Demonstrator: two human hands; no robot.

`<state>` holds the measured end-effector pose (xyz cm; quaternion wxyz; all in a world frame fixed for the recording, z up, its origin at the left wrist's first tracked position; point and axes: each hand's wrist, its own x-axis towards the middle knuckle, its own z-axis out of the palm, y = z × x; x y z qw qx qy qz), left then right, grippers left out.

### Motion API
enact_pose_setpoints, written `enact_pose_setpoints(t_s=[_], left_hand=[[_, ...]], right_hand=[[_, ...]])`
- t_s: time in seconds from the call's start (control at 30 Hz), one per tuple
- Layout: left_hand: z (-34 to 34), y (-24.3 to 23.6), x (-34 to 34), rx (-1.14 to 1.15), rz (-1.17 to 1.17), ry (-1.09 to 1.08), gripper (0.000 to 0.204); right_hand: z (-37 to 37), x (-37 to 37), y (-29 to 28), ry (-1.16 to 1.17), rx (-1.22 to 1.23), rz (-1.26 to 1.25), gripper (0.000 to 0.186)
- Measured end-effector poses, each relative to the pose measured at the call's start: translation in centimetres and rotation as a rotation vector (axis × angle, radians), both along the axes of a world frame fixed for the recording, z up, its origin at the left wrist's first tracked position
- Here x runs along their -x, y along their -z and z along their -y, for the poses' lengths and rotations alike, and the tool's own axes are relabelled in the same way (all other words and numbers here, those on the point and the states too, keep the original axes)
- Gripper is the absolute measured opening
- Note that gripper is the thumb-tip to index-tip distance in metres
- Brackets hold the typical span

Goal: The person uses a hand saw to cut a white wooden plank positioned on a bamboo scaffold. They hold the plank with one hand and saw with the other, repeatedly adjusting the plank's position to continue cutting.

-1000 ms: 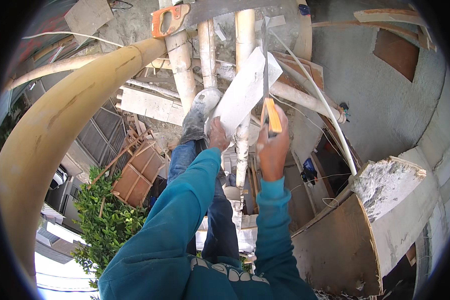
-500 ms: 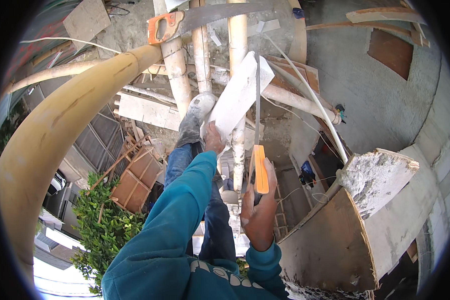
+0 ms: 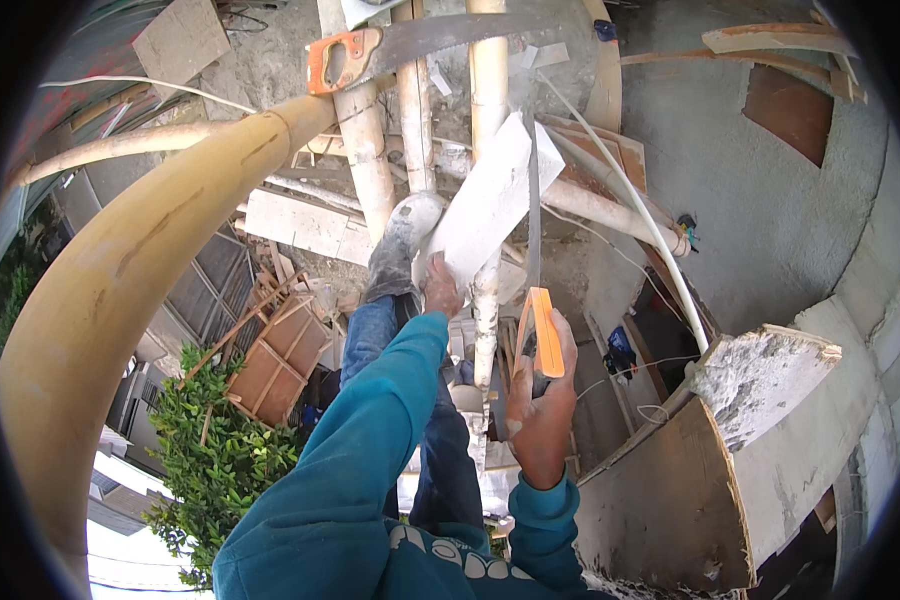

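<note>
Three bamboo poles are running lengthwise, side by side and slightly apart: a left pole (image 3: 366,150), a middle pole (image 3: 416,125) and a right pole (image 3: 488,95). A handsaw (image 3: 405,42) with an orange handle is lying across all three, its handle resting over the left one. A white slab (image 3: 482,205) is lying slantwise over the right pole. A dusty grey boot (image 3: 400,240) is covering the middle pole's near end.
</note>
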<state>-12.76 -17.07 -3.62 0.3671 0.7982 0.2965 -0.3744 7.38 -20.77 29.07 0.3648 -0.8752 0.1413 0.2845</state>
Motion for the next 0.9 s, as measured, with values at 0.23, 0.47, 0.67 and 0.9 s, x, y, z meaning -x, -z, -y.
enact_pose_setpoints(t_s=[0.23,0.47,0.67,0.9], left_hand=[[-2.6,1.9,-5.5,0.053,-0.011,-0.009,0.105],[-1.0,-0.2,-1.4,0.06,-0.087,0.021,0.105],[-1.5,-1.2,-2.4,0.071,0.009,-0.034,0.104],[-1.2,-0.3,-2.1,0.062,-0.124,0.044,0.108]], right_hand=[[0.6,-12.0,17.8,0.06,-0.022,-0.159,0.052],[1.8,-1.9,3.8,0.01,-0.027,0.0,0.055],[2.1,-10.5,14.5,0.04,-0.072,-0.163,0.045],[2.0,-8.0,10.7,0.21,-0.213,-0.136,0.051]])
